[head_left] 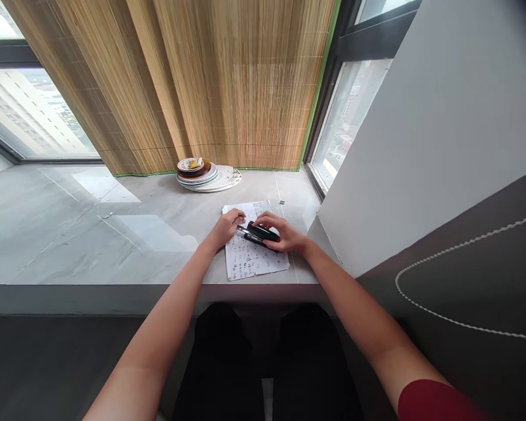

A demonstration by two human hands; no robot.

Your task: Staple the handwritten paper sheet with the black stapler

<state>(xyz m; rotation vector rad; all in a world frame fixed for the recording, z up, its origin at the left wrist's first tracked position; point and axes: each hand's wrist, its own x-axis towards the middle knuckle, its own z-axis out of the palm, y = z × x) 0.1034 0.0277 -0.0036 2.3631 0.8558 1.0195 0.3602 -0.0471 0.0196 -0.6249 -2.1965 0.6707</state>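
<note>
A black stapler lies tilted over handwritten paper sheets on the grey marble ledge, a thin metal part sticking out of its left end. My right hand is wrapped round the stapler's right part, thumb below and fingers on top. At the metal part's left end is my left hand, its fingers curled together; what they pinch is too small to make out. Just beyond the sheets, to the right, a tiny dark piece rests on the ledge.
Stacked plates and a large oval plate stand at the back of the ledge, before a bamboo blind. A white wall rises on the right, with a beaded cord hanging nearer. Small bits lie at left.
</note>
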